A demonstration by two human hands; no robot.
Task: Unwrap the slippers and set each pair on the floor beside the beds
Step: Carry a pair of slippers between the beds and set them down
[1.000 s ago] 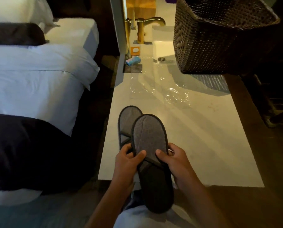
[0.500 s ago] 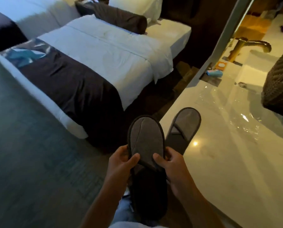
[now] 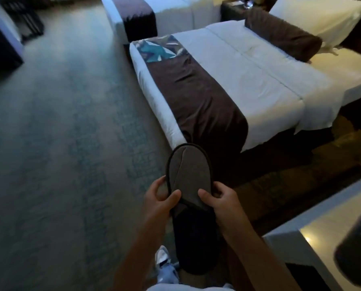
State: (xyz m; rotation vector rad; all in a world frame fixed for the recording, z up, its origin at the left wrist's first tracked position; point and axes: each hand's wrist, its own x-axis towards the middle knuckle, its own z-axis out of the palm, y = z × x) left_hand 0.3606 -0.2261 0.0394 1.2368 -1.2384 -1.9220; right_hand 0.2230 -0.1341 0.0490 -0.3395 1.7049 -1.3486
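Note:
A grey slipper (image 3: pixel 189 175) with black trim is held in front of me, toe pointing away, above the floor. My left hand (image 3: pixel 161 199) grips its left edge with the thumb on top. My right hand (image 3: pixel 221 201) grips its right edge the same way. Whether a second slipper lies under the top one I cannot tell. The near bed (image 3: pixel 249 80), white with a brown runner across its foot, stands just beyond the slipper. A second bed (image 3: pixel 165 13) sits farther back.
Grey-green carpet (image 3: pixel 60 143) spreads to the left. The white counter's corner (image 3: pixel 301 234) is at the lower right, with a dark basket's edge (image 3: pixel 356 255) over it. A nightstand (image 3: pixel 232 9) stands between the beds. My shoe (image 3: pixel 162 257) shows below.
My view has swung left, away from the counter and toward the beds and carpet. The slipper stays in both hands; the counter with the other slipper has left the view.

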